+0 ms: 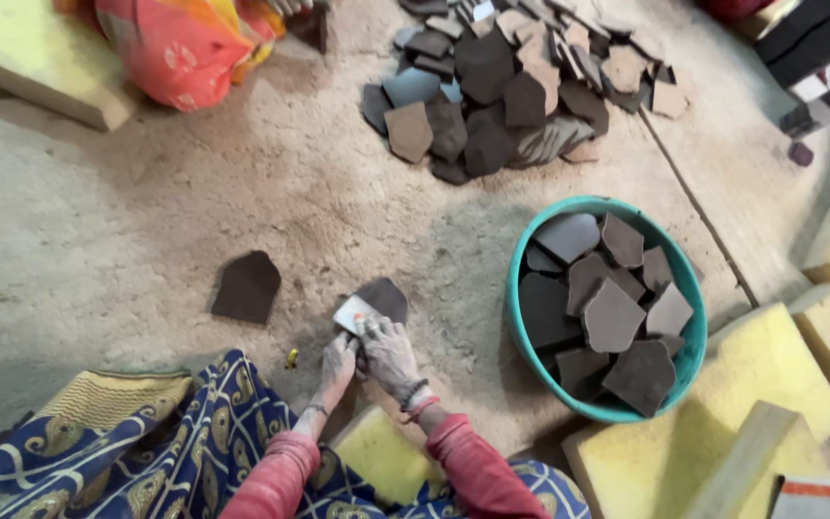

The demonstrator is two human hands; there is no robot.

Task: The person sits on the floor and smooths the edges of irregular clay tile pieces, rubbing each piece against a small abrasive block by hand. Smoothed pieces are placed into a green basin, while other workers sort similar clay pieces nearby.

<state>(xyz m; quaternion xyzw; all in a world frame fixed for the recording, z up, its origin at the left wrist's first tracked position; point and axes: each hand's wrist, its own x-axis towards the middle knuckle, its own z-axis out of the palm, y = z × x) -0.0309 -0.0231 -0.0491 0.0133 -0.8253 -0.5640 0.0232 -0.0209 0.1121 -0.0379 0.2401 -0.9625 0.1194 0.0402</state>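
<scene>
Dark brown slab [382, 299] lies flat on the sandy floor [146, 231] just ahead of my knees, with a small pale scraper blade [353, 313] laid on its near edge. My right hand [391, 354] closes round that blade; my left hand [337, 364] sits curled beside it, touching the right, though whether it grips anything I cannot tell. Another dark piece [248, 285] lies apart to the left. To my right stands a teal basin [523, 332] holding similar pieces, and a loose heap [506, 86] lies farther off.

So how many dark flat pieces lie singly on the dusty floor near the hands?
2: one dark piece lies apart to the left; another dark piece sits under both hands, left hand and right hand.
</scene>
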